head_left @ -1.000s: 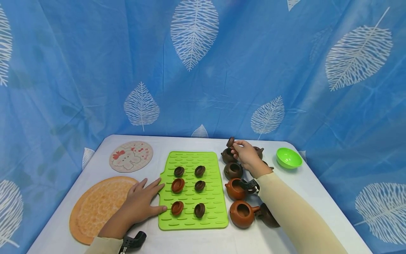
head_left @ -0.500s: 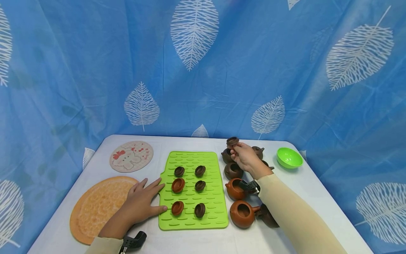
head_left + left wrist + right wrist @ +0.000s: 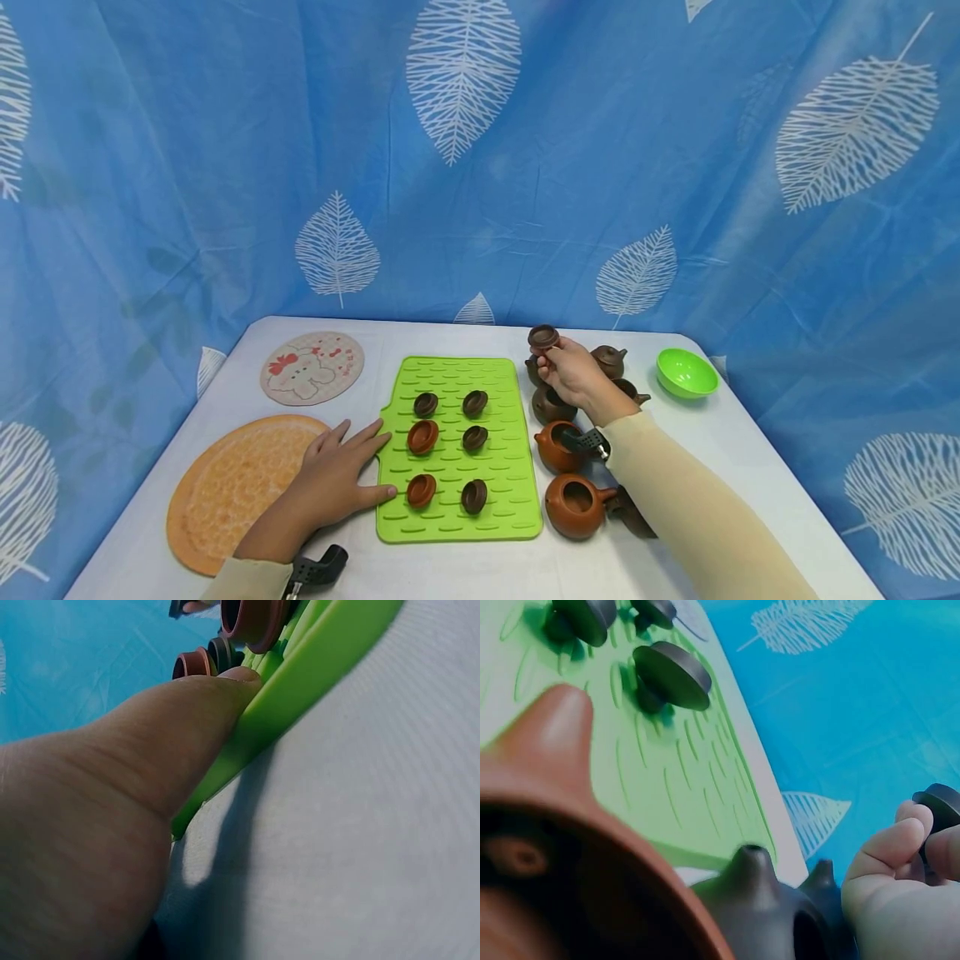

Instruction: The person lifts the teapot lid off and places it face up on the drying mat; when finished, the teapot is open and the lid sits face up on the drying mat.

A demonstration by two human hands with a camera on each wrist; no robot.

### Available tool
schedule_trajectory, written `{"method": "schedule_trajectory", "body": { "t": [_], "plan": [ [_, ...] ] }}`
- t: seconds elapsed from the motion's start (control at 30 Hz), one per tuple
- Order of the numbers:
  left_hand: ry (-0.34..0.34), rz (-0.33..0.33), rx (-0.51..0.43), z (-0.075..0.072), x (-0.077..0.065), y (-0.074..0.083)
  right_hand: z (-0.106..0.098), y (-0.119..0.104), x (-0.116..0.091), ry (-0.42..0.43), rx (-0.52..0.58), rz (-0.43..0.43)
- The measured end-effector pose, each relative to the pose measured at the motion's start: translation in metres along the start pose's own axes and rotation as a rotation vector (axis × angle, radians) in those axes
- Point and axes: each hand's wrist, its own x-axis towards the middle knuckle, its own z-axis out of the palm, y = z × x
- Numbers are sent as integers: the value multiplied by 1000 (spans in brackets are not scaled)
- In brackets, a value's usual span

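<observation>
My right hand [image 3: 572,372] pinches a small dark brown teapot lid [image 3: 543,337] and holds it in the air above the far teapots; the lid's edge [image 3: 941,808] shows past my fingers [image 3: 889,847] in the right wrist view. A green ribbed mat [image 3: 450,508] carries several lids, dark brown [image 3: 473,403] and orange-brown [image 3: 422,437]. Lidless clay teapots [image 3: 573,504] stand in a row right of the mat. My left hand [image 3: 339,475] lies flat on the table, its thumb [image 3: 187,727] touching the mat's left edge [image 3: 300,697].
A green bowl [image 3: 686,373] sits at the far right. A round cartoon coaster [image 3: 312,367] and a larger orange round mat [image 3: 225,492] lie at the left. A blue leaf-print curtain hangs behind the white table [image 3: 465,575]. One teapot [image 3: 609,360] at the back keeps its lid.
My right hand has lifted the dark lid off the far teapot and carried it slightly left and up. The left hand has stayed in place.
</observation>
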Motion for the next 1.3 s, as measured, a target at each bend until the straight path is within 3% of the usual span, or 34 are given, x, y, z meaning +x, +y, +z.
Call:
{"method": "schedule_trajectory", "body": {
  "t": [0.7,1.07,1.3],
  "plan": [
    [-19,-16,-7,-3,1,2,60,10,7,-171,-118,-21],
    [-13,-10,-2,-2,1,-2,100,20,15,-198,-201,19],
    [-20,-14,1,-1,1,-3,119,27,21,-202,-193,52]
  ]
}}
